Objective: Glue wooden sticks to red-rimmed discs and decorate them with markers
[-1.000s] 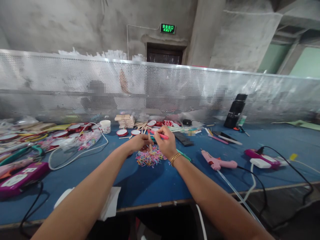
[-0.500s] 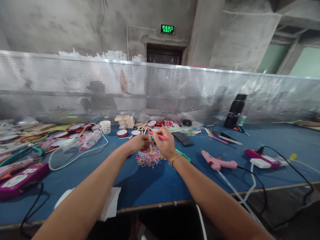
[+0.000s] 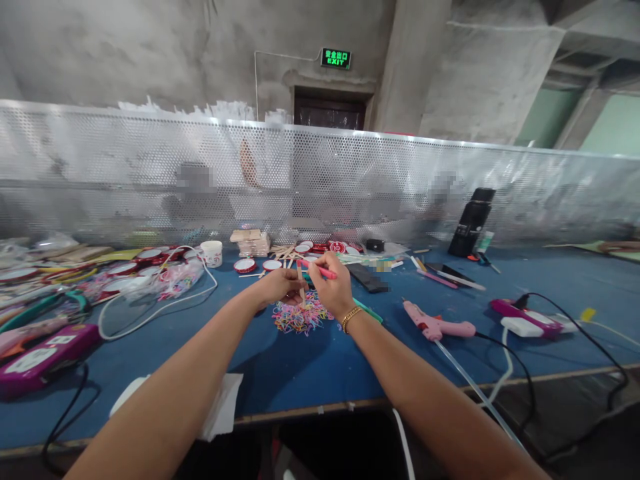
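Observation:
My left hand (image 3: 281, 287) is closed on a narrow flat wooden stick (image 3: 301, 283), held upright above the table. In my right hand (image 3: 334, 283) is a red pen (image 3: 326, 273), gripped as for writing, its tip end close to the top of the stick. Whether the tip touches the wood I cannot tell. Below both hands lies a heap of small multicoloured rubber bands (image 3: 300, 319) on the blue table (image 3: 300, 373). Part of a teal-green tool or strip (image 3: 369, 311) shows behind my right wrist.
A pink glue gun (image 3: 434, 324) with a cord lies to the right, near a purple power strip (image 3: 533, 320). Further back stand a black bottle (image 3: 471, 223) and a paper cup (image 3: 211, 254). Stacked wooden pieces (image 3: 251, 243) and small red-rimmed drums (image 3: 245, 266) sit behind the hands.
Both hands stay almost in place with the stick and pen. The right hand and pen have shifted very slightly to the right.

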Demonstrator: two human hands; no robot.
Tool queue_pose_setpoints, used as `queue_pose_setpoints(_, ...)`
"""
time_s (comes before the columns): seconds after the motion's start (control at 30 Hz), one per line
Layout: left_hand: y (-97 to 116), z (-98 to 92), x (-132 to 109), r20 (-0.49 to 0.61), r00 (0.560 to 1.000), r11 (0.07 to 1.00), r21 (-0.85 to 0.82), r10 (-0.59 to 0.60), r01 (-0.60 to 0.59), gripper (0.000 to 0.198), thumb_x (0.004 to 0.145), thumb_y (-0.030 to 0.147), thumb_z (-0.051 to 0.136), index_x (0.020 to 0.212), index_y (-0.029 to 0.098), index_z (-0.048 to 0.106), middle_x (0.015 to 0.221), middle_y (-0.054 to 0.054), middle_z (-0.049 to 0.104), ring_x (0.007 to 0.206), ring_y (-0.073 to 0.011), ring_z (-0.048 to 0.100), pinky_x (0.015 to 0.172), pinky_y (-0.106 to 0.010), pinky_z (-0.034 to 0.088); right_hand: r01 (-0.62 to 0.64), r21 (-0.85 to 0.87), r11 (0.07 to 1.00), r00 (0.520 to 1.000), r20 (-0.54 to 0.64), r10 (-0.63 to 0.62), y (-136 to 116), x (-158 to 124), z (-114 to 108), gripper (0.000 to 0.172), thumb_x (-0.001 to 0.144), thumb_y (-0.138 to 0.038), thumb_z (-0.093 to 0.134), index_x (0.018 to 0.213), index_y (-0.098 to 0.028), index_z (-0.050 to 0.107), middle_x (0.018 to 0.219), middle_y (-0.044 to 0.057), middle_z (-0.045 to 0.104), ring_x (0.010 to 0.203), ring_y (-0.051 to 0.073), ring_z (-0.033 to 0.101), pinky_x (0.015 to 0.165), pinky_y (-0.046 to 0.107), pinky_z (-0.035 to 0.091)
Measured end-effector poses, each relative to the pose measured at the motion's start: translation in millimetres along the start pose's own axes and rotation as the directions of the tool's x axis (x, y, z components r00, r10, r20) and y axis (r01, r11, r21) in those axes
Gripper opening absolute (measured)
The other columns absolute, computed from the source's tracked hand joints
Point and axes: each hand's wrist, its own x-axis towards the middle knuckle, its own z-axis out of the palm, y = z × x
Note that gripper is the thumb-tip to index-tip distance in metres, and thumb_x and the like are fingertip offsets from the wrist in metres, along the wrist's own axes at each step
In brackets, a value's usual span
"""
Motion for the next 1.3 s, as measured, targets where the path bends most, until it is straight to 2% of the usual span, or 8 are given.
queue_pose_setpoints(0.23, 1.1, 0.8, -1.1, -0.004, 1.0, 1.0, -0.024, -0.01, 0.01, 0.04, 0.059, 0.047, 0.078, 0.073, 0.015, 0.058, 0.064, -0.004, 0.066, 0.058, -0.0137, 0.062, 0.062, -0.029, 0.049, -0.001, 0.009, 1.0, 1.0, 0.008, 0.001, -1.4, 0.2, -0.9, 0.014, 0.087, -0.031, 0.051, 0.076, -0.022, 0.051, 0.07, -0.001, 0.058, 0.066, 0.015, 0.053, 0.065, 0.027, 0.04)
queue_pose_setpoints(0.73, 4.0, 0.1, -2.7, -0.027, 1.0, 1.0, -0.024, -0.014, 0.013, 0.038, 0.062, 0.045, 0.078, 0.075, 0.015, 0.06, 0.064, -0.003, 0.064, 0.059, -0.0139, 0.061, 0.063, -0.03, 0.049, -0.007, 0.012, 1.0, 1.0, -0.026, 0.007, -1.2, 0.4, -1.8, 0.016, 0.087, -0.03, 0.05, 0.074, -0.021, 0.051, 0.068, -0.001, 0.056, 0.065, 0.014, 0.052, 0.065, 0.027, 0.039)
queue_pose_setpoints(0.97, 5.2, 0.0, -2.8, -0.034, 0.999, 1.0, -0.021, -0.012, 0.011, 0.038, 0.063, 0.046, 0.078, 0.077, 0.014, 0.062, 0.064, -0.002, 0.063, 0.06, -0.0134, 0.061, 0.063, -0.03, 0.048, -0.001, 0.002, 1.0, 1.0, 0.022, 0.001, -1.8, -0.8, -1.3, 0.014, 0.086, -0.029, 0.052, 0.074, -0.022, 0.049, 0.068, -0.002, 0.056, 0.067, 0.015, 0.052, 0.066, 0.027, 0.04)
queue_pose_setpoints(1.17, 5.4, 0.9, -3.2, -0.036, 0.999, 0.999, -0.026, -0.022, 0.021, 0.038, 0.063, 0.046, 0.078, 0.076, 0.014, 0.061, 0.064, -0.003, 0.064, 0.06, -0.0142, 0.062, 0.063, -0.03, 0.048, -0.005, -0.001, 1.0, 1.0, -0.021, 0.005, -2.1, 0.0, -2.1, 0.016, 0.086, -0.03, 0.051, 0.072, -0.021, 0.049, 0.067, -0.001, 0.055, 0.065, 0.015, 0.051, 0.064, 0.027, 0.038)
queue_pose_setpoints(1.3, 5.9, 0.7, -3.7, -0.042, 0.999, 0.999, -0.026, -0.022, 0.021, 0.038, 0.063, 0.045, 0.078, 0.078, 0.015, 0.062, 0.064, -0.002, 0.062, 0.061, -0.014, 0.061, 0.064, -0.03, 0.048, -0.004, 0.003, 1.0, 1.0, 0.007, 0.004, -2.1, -0.4, -1.9, 0.015, 0.086, -0.03, 0.051, 0.073, -0.022, 0.05, 0.067, -0.001, 0.055, 0.066, 0.015, 0.052, 0.065, 0.027, 0.04)
